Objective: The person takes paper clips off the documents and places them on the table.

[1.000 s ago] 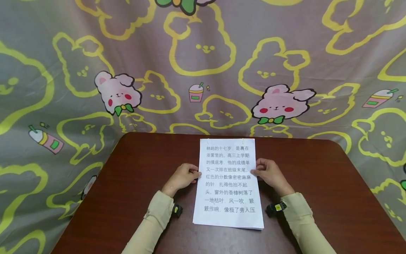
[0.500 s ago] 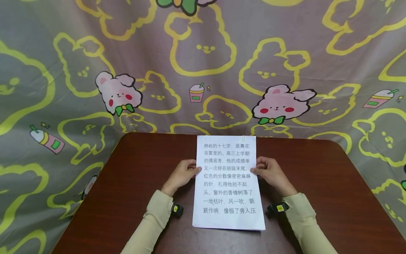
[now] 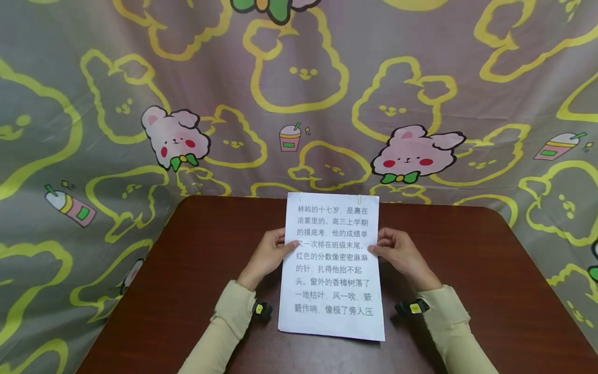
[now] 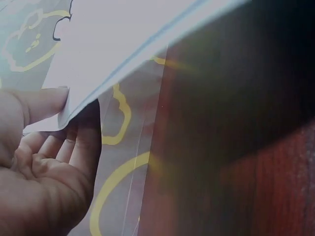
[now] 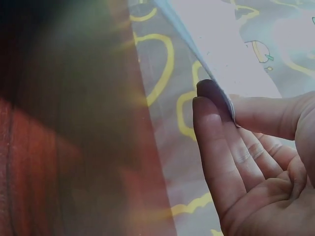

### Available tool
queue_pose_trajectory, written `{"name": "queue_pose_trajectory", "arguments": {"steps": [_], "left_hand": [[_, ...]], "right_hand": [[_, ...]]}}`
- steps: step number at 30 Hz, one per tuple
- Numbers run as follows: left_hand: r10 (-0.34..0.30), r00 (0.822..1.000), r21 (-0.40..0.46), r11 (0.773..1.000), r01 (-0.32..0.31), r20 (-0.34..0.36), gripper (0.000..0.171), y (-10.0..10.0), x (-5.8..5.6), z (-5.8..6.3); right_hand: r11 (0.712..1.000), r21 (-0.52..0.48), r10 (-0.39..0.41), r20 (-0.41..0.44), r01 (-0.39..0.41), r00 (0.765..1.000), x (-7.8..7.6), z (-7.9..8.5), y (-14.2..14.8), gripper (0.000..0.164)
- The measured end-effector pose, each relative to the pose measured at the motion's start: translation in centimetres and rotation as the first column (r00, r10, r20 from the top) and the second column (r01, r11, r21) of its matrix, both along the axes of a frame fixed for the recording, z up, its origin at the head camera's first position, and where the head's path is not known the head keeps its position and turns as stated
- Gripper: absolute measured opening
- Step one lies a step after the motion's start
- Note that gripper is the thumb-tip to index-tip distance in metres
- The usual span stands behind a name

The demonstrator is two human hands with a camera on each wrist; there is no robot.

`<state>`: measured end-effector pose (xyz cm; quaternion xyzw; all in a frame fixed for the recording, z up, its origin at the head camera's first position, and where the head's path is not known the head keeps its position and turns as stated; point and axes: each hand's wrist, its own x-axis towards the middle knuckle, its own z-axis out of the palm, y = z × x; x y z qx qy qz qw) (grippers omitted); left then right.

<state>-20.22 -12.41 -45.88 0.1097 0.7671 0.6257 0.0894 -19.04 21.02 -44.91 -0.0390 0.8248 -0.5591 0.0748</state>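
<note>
A stack of white paper sheets (image 3: 331,270) printed with large Chinese characters is held up over the table, its face toward the head camera. My left hand (image 3: 268,254) pinches its left edge, thumb in front and fingers behind. On the opposite edge my right hand (image 3: 401,254) pinches the sheets the same way. A paper clip (image 3: 359,199) sits at the top edge, toward the right. In the left wrist view, the left thumb (image 4: 47,102) presses the front of the paper (image 4: 118,44). The right wrist view shows the right fingers (image 5: 211,142) behind the sheets.
A dark reddish-brown wooden table (image 3: 196,291) with rounded far corners lies beneath. Behind and on both sides hangs a grey curtain (image 3: 327,62) with yellow outlines, rabbit heads and drink cups. A small black device (image 3: 262,310) is worn at the left wrist, another (image 3: 411,308) at the right.
The paper stack has risen and tilted up toward the head camera, shifting slightly left. The left hand has moved up a little with it, its thumb now further over the front.
</note>
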Motion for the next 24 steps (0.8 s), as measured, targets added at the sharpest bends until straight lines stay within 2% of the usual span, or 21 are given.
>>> {"name": "queue_pose_trajectory", "arguments": {"steps": [8, 18, 24], "left_hand": [[0.016, 0.999, 0.005, 1.0, -0.016, -0.029, 0.031, -0.1, 0.2, 0.8], [0.066, 0.996, 0.005, 0.998, -0.065, -0.067, 0.028, 0.0, 0.7, 2.1], [0.06, 0.995, -0.006, 0.998, -0.06, -0.085, 0.028, -0.4, 0.8, 2.6]], "right_hand": [[0.998, -0.054, 0.016, -0.012, -0.017, 1.0, 0.6, 1.1, -0.1, 0.027], [0.999, -0.038, 0.036, -0.045, -0.038, 0.998, 1.0, 1.9, 0.2, 0.027], [0.998, -0.028, 0.049, -0.081, -0.051, 0.995, 1.1, 2.4, 0.2, 0.024]]}}
